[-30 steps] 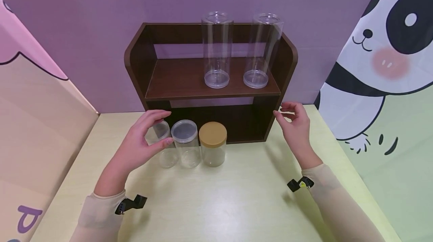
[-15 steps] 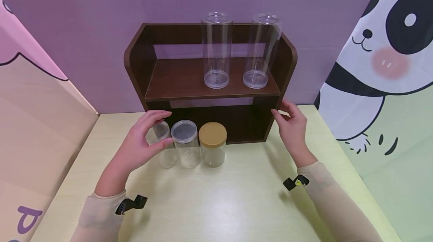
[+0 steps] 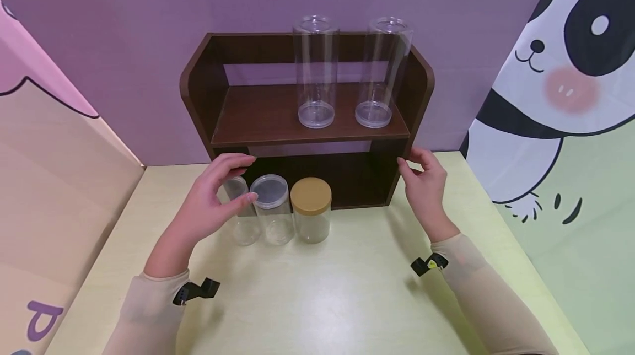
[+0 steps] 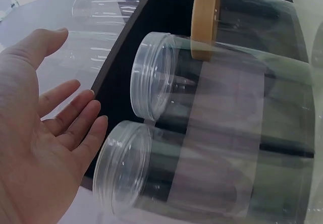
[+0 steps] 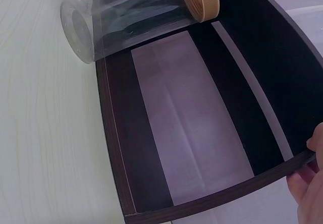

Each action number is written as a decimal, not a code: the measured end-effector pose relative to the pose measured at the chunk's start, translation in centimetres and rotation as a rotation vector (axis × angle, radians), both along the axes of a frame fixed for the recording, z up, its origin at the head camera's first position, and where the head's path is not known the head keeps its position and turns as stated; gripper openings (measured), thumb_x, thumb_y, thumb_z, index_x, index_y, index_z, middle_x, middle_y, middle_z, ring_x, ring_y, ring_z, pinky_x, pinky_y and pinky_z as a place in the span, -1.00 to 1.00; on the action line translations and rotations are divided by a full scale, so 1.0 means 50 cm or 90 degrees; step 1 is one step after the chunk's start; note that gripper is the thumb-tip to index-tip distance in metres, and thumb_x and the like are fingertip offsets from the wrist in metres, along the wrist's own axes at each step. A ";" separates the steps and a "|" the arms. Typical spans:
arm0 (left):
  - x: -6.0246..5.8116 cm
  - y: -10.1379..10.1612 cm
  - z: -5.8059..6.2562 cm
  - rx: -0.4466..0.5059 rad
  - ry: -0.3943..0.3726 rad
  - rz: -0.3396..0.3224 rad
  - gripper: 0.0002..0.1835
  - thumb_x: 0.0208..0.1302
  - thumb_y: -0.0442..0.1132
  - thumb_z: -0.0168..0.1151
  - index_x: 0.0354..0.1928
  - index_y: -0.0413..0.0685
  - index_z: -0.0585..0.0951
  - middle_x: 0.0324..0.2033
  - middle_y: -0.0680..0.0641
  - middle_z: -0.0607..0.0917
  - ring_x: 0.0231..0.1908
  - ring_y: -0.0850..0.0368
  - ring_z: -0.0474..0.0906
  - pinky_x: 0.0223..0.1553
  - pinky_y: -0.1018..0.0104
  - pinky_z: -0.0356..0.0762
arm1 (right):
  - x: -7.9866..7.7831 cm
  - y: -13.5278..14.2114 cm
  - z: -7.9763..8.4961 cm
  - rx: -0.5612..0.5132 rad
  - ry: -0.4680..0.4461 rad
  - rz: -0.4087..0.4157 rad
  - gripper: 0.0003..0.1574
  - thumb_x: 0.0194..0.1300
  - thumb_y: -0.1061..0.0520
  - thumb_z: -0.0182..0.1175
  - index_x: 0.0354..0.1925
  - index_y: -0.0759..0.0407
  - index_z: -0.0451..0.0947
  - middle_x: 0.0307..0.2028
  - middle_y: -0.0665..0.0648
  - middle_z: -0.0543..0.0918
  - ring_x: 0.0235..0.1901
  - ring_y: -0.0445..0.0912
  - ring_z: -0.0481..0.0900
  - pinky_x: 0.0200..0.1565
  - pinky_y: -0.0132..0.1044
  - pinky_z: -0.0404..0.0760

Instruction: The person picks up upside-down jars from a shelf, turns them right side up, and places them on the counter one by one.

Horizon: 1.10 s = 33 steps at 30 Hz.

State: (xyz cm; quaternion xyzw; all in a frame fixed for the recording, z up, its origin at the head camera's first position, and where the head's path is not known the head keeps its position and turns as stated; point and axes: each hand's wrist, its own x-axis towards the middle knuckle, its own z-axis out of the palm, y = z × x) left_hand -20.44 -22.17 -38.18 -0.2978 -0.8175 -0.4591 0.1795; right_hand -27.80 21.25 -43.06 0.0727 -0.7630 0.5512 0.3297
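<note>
A dark brown two-tier shelf (image 3: 263, 118) stands against the back wall. My right hand (image 3: 426, 184) pinches the front edge of its right side panel, the thumb inside and the fingers outside in the right wrist view. At the lower left, my left hand (image 3: 205, 203) hovers by the jars, fingers spread and nothing in its grasp. It partly covers the leftmost clear jar (image 3: 245, 231). Beside that stand a clear jar with a translucent lid (image 3: 270, 192) and a jar with a tan lid (image 3: 311, 198), in a row at the shelf's lower front.
Two tall clear cylinders, one central (image 3: 316, 115) and one further right (image 3: 373, 115), stand upright on the upper tier. The pale wooden table (image 3: 317, 300) extends toward me. Purple cloth (image 3: 124, 68) hangs behind, and a panda-print panel (image 3: 526, 140) borders the right.
My right hand has moved left onto the shelf's side panel, its thumb and fingers meeting the edge. The left hand has shifted slightly up and right. The jars keep their places.
</note>
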 end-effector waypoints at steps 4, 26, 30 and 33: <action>-0.016 0.013 0.015 0.019 -0.004 -0.016 -0.31 0.28 -0.56 0.53 0.45 -0.21 0.57 0.37 -0.10 0.59 0.38 0.17 0.50 0.48 0.37 0.45 | -0.003 -0.001 -0.002 0.007 0.004 0.000 -0.78 0.48 0.33 0.43 0.06 0.31 0.77 -0.04 0.22 0.80 -0.04 -0.23 0.67 -0.10 -0.58 0.69; -0.147 0.138 0.153 -0.001 -0.002 0.093 -0.30 0.34 -0.24 0.61 0.46 -0.12 0.53 0.33 -0.11 0.56 0.33 0.00 0.55 0.43 0.01 0.58 | -0.007 -0.002 -0.007 0.032 0.007 0.003 -0.76 0.49 0.33 0.42 0.09 0.33 0.74 -0.01 0.25 0.77 0.02 -0.05 0.70 -0.10 -0.62 0.67; -0.167 0.157 0.166 -0.002 -0.063 0.113 -0.17 0.32 -0.22 0.65 0.54 -0.12 0.42 0.41 -0.14 0.50 0.40 -0.04 0.50 0.47 0.03 0.54 | -0.007 0.000 -0.007 0.034 0.012 0.003 -0.77 0.50 0.33 0.41 0.08 0.33 0.74 -0.01 0.24 0.78 0.02 -0.05 0.71 -0.10 -0.63 0.67; -0.179 0.170 0.174 -0.003 -0.107 0.115 -0.09 0.31 -0.21 0.66 0.59 -0.08 0.35 0.45 -0.16 0.47 0.42 -0.09 0.49 0.47 0.00 0.55 | -0.006 0.001 -0.006 0.032 0.012 0.003 -0.77 0.49 0.33 0.41 0.08 0.33 0.74 -0.01 0.24 0.77 0.02 -0.06 0.71 -0.10 -0.62 0.67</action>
